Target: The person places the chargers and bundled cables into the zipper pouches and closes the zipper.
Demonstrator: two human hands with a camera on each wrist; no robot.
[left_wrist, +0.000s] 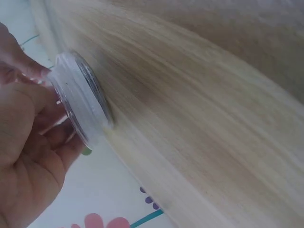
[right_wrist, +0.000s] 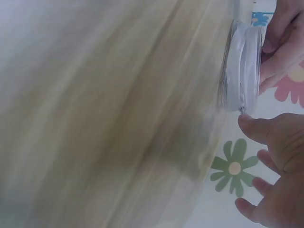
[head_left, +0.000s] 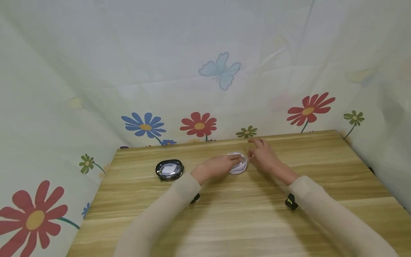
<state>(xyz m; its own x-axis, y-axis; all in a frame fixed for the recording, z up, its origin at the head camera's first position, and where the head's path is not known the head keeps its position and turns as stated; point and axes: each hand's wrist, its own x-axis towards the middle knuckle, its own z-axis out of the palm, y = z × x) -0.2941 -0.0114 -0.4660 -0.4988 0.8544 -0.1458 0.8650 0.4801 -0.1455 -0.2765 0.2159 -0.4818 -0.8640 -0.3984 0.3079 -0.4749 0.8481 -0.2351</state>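
Observation:
A round white coil in clear, shiny plastic (head_left: 238,169) lies flat near the far edge of the wooden table (head_left: 231,221); it looks like a coiled cable. Over its top rests my left hand (head_left: 221,165), fingers laid across the upper face, also seen in the left wrist view as the nearer hand (left_wrist: 28,152). On the coil's right side is my right hand (head_left: 264,157). In the right wrist view its thumb tip meets a small point at the rim of the coil (right_wrist: 241,66), while the other fingers spread apart.
Left of the hands lies a black coil around a pale item under clear plastic (head_left: 170,170). A hanging cloth with flowers and a butterfly (head_left: 221,69) rises behind the table's far edge and along both sides. Small dark devices sit under both wrists.

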